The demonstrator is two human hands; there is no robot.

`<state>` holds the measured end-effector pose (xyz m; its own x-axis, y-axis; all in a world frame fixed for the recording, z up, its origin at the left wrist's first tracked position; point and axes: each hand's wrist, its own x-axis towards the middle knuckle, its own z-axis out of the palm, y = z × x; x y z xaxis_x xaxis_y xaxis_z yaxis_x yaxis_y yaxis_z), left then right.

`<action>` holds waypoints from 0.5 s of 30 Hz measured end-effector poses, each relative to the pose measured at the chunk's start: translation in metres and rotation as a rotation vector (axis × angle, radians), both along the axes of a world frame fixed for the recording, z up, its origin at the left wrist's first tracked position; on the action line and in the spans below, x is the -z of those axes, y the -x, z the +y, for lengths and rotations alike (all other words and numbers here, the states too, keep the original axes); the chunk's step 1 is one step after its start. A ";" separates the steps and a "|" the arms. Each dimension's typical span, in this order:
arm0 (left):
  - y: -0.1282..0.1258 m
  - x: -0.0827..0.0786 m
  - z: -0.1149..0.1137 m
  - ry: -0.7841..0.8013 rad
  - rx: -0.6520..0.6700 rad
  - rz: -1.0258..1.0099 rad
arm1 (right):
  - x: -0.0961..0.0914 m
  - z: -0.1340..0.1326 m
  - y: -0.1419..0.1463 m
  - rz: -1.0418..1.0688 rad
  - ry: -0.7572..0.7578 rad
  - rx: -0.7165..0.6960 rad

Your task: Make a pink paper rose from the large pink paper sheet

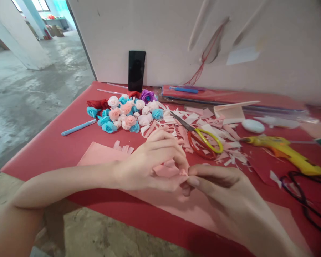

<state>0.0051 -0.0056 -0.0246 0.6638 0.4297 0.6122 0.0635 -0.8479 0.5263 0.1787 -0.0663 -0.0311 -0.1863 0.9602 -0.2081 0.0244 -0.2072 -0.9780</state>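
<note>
Over the red table, my left hand (157, 160) and my right hand (224, 189) meet with their fingertips together. Between them is a small rolled piece of pink paper (183, 172), mostly covered by the fingers. Both hands are closed in a pinch on it. A large pink paper sheet (96, 154) lies flat beneath my hands. Just beyond them, scissors (203, 139) with one yellow and one red handle rest on a heap of pink and white paper scraps (227, 135).
Paper roses (128, 121) in several colours cluster at the back, near a blue pen (79, 127) and a phone (136, 71) propped against the board. On the right lie a yellow glue gun (283, 150), its black cord (302, 200) and a white oval object (253, 126).
</note>
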 end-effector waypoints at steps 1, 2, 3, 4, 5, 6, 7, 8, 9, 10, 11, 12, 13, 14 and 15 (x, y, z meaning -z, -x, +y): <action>0.000 0.000 0.000 -0.009 0.019 -0.003 | 0.000 0.001 0.001 -0.012 -0.013 -0.006; 0.000 -0.001 0.001 -0.020 0.037 -0.012 | 0.000 0.001 0.002 -0.021 -0.027 -0.011; 0.000 -0.001 0.001 -0.032 0.055 -0.026 | 0.000 0.002 0.002 -0.028 -0.038 -0.014; 0.001 -0.001 0.002 -0.046 0.072 -0.037 | 0.000 0.003 0.003 -0.035 -0.046 -0.020; 0.001 -0.002 0.002 -0.061 0.088 -0.043 | 0.000 0.004 0.003 -0.038 -0.052 -0.030; 0.001 -0.002 0.002 -0.078 0.100 -0.043 | 0.000 0.005 0.003 -0.038 -0.057 -0.042; 0.002 -0.003 0.002 -0.092 0.107 -0.044 | 0.000 0.006 0.003 -0.038 -0.060 -0.056; 0.002 -0.003 0.003 -0.105 0.114 -0.043 | 0.000 0.007 0.002 -0.037 -0.062 -0.069; 0.003 -0.004 0.003 -0.119 0.120 -0.041 | 0.000 0.007 0.000 -0.037 -0.063 -0.083; 0.003 -0.004 0.003 -0.135 0.124 -0.036 | -0.001 0.008 -0.001 -0.037 -0.063 -0.098; 0.004 -0.004 0.003 -0.156 0.127 -0.032 | -0.001 0.008 -0.003 -0.039 -0.062 -0.117; 0.004 -0.005 0.003 -0.183 0.128 -0.023 | -0.001 0.008 -0.004 -0.040 -0.060 -0.139; 0.004 -0.005 0.003 -0.212 0.124 -0.009 | -0.002 0.009 -0.006 -0.043 -0.054 -0.169; 0.004 -0.005 0.003 -0.239 0.117 0.007 | -0.002 0.010 -0.007 -0.044 -0.051 -0.205; 0.004 -0.006 0.003 -0.252 0.102 0.016 | -0.002 0.012 -0.008 -0.044 -0.054 -0.236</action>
<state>0.0010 -0.0025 -0.0191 0.7063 0.1956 0.6804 -0.0224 -0.9544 0.2977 0.1867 -0.0543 -0.0288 -0.3989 0.9011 -0.1702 0.1083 -0.1380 -0.9845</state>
